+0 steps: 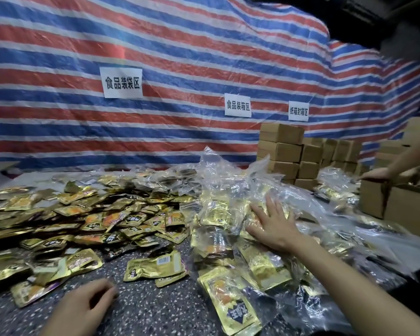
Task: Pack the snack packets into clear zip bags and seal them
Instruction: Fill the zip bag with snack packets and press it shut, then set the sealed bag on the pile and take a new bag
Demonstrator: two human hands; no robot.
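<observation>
Your right hand (272, 226) lies flat at centre right, fingers straight and spread, pressing on a pile of clear zip bags (264, 265) already filled with gold packets; it grasps nothing. Your left hand (87, 304), lower left, hovers over the speckled surface (143, 309) with fingers loosely curled and blurred, and it appears to hold nothing. Loose snack packets (83, 214) form a wide heap across the left of the frame, just beside the bagged pile. Stacked cardboard boxes (284, 154) stand at upper right against the striped tarp (155, 44). At the right edge another person's hand (376, 174) rests on an open carton (398, 207).
</observation>
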